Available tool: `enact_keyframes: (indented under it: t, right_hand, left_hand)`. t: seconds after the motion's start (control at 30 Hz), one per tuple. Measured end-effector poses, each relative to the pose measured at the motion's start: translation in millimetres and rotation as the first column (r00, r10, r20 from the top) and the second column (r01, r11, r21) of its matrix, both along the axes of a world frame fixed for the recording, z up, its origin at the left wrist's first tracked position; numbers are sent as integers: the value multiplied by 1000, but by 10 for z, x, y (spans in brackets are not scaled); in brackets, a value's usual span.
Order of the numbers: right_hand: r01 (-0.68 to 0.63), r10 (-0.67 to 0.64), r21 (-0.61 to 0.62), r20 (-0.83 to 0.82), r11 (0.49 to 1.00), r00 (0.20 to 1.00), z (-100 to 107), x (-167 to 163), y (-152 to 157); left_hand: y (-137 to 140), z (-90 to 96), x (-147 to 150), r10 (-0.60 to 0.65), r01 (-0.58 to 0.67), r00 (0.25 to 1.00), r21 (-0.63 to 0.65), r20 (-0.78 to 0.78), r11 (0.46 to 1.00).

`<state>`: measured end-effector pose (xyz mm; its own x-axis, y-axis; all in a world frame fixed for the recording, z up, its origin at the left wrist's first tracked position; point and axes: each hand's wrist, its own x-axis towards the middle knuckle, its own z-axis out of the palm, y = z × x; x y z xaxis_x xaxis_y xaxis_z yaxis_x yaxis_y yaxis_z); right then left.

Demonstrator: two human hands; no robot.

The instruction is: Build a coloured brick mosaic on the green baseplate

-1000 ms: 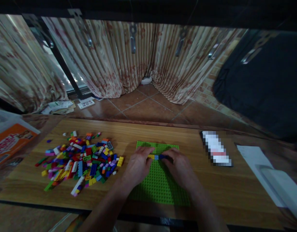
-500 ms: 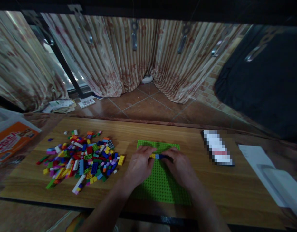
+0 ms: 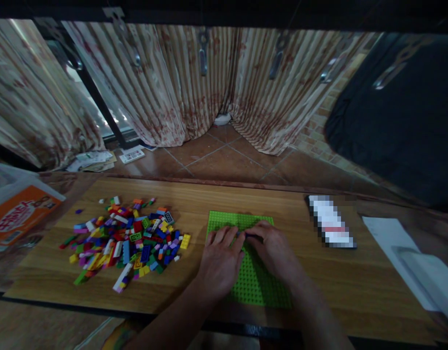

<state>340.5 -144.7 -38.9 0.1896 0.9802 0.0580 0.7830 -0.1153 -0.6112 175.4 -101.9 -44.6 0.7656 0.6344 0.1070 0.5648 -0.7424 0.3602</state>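
Observation:
A green studded baseplate lies on the wooden table under both hands. My left hand rests across its left and middle part, fingers close together and pressed down on a short row of building bricks, which they mostly cover. Just to the right, my right hand pinches the dark blue end of that row between thumb and fingers. The tips of both hands nearly meet over the upper half of the plate.
A loose heap of coloured building bricks spreads over the table's left side. A pixelated phone-like object lies to the right, with white sheets beyond it. An orange-labelled plastic container stands at far left.
My left hand has shifted right along the baseplate, covering the yellow and light blue bricks that showed between the hands. My right hand has stayed nearly in place.

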Motion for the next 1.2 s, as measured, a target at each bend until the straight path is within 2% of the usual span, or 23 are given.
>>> enact_keyframes:
  t: [0.33, 0.5, 0.67, 0.9, 1.07, 1.2]
  right_hand:
    - [12, -8, 37, -108, 999, 994, -68, 65, 14]
    - [59, -46, 92, -134, 994, 990, -103, 30, -21]
    - [63, -52, 59, -163, 996, 985, -96, 36, -18]
    - [30, -27, 15, -157, 999, 987, -50, 102, -24]
    - [94, -95, -18, -268, 995, 959, -20, 187, -84]
    - [170, -155, 36, -262, 985, 952, 0, 233, -90]
  left_hand:
    - [-118, -42, 71, 64, -58, 996, 111, -54, 992]
    - [-150, -88, 81, 66, -58, 996, 107, -68, 993]
    - [-141, -89, 67, 75, -72, 996, 61, -41, 996]
    - [-48, -27, 23, 57, -52, 993, -52, 105, 997]
    - [19, 25, 2, 67, -45, 982, -125, 177, 991]
    - [52, 22, -5, 107, -72, 970, -163, 218, 984]
